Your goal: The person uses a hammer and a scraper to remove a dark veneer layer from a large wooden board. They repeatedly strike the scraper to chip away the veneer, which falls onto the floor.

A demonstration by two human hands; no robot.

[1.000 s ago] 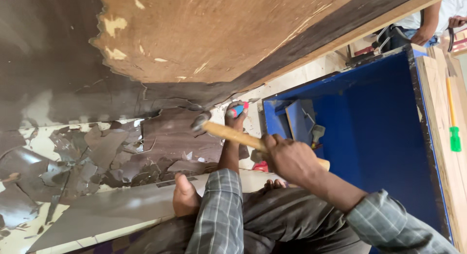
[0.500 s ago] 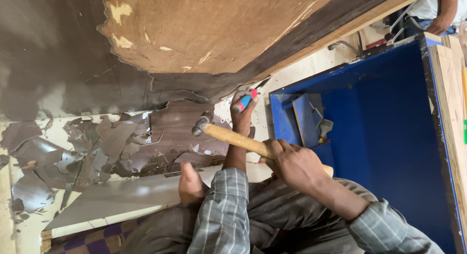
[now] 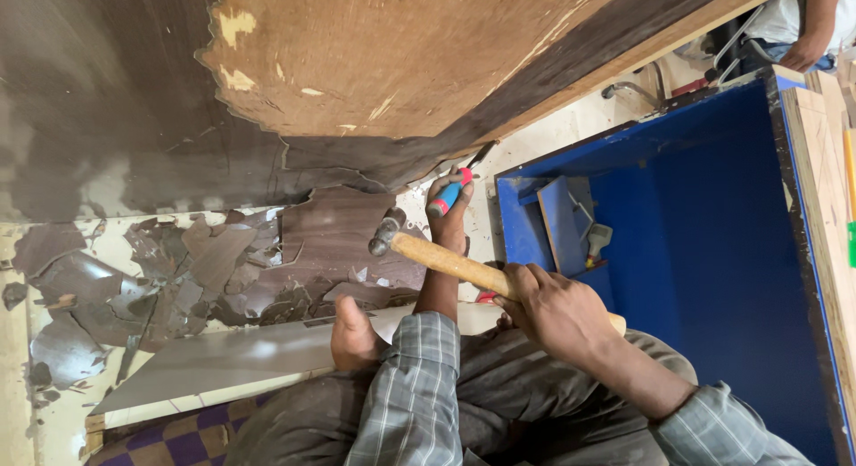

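Head view is looking down at two bare hands working against a wooden board [image 3: 428, 56] whose dark veneer [image 3: 134, 118] is peeling away. The right hand [image 3: 557, 310] is gripping a hammer [image 3: 446, 259] with its fingers closed round the pale wooden handle, and the metal head is hanging just beside the left hand, near the torn veneer edge. The left hand [image 3: 448, 207] is wrapping tight round a chisel [image 3: 450, 194] with a red and blue grip, its dark blade pointing up into the seam where the veneer is meeting the bare wood. Both forearms are wearing grey checked sleeves [image 3: 415, 386]. A bare foot [image 3: 352, 332] is resting on a pale strip [image 3: 241, 359] below the board. Broken veneer flakes [image 3: 178, 270] are lying scattered over the pale floor to the left. To the right a blue cabinet [image 3: 713, 252] is standing open, with a small tool lying inside. Another person's hand [image 3: 807, 51] is showing at the top right corner, well apart.
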